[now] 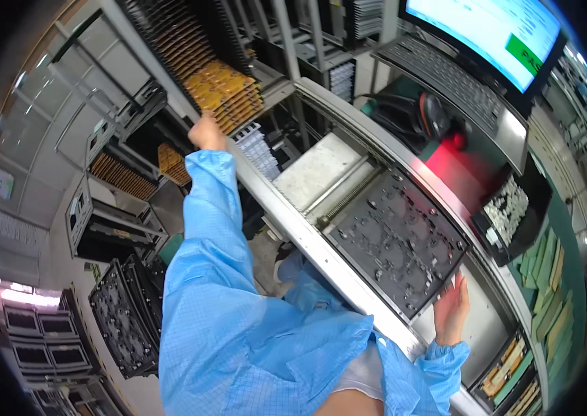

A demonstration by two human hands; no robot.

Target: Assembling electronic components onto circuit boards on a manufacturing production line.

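My left hand [209, 133] reaches out to the far left, its fingers closed at the near corner of a yellow circuit board panel [220, 87]. That panel lies among several like it, stacked in a slotted rack [168, 31]. On the rails of the metal conveyor sits a black fixture plate [394, 239] with many small clamps and cutouts. My right hand [451, 310] is at the fixture's near right corner, fingers stretched out along its edge. Whether those fingers touch the plate is hard to tell.
Beyond the conveyor rail [321, 260] are a keyboard [446, 73], a lit monitor [487, 35] and a handheld scanner [418, 114] by a red glow. A black bin [539, 201] holds small white parts. Green and tan strips [550, 277] lie right. More black fixtures [123, 319] stand left.
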